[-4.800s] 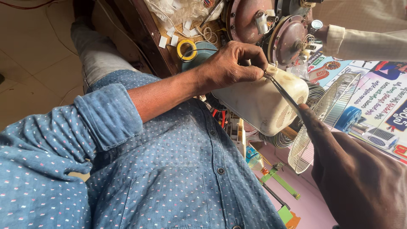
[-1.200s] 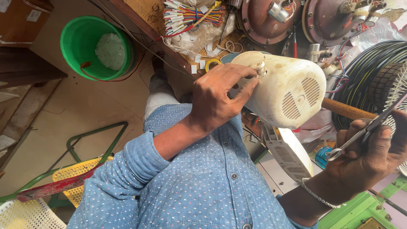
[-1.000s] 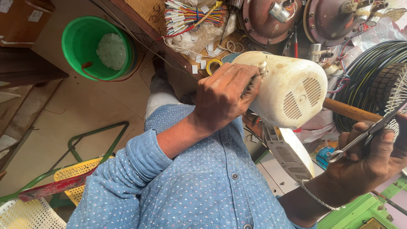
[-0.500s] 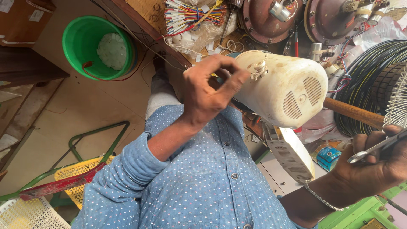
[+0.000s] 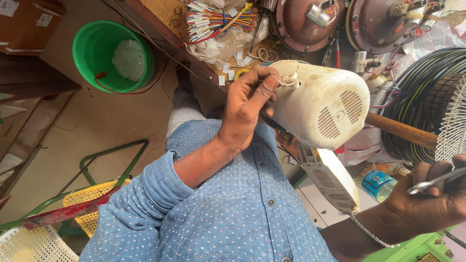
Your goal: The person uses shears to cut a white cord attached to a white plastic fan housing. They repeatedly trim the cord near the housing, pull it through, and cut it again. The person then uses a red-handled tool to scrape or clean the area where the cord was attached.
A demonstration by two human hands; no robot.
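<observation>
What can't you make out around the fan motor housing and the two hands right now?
Head view only:
- Left hand: fingertips pinch at the small knob on the cream motor housing; whether they grip the knob or the thin string is too small to tell.
- Right hand: its metal tool is cut off by the right edge, so its type is unclear.
- Housing's front: turned away.

1. The left hand [image 5: 245, 109] is curling its fingers [image 5: 264, 87] round the knob [image 5: 291, 78] sitting on top of the fan motor housing [image 5: 325, 109], just right of them.
2. The right hand [image 5: 429, 201] is lying well apart, lower right, its fingers [image 5: 437, 170] closing on the metal tool [image 5: 434, 182].
3. The wire bundle [image 5: 218, 19] is lying on the bench [image 5: 160, 24] above the left fingers.
4. The bucket [image 5: 114, 56] is standing on the floor [image 5: 58, 140], far left of them.
</observation>
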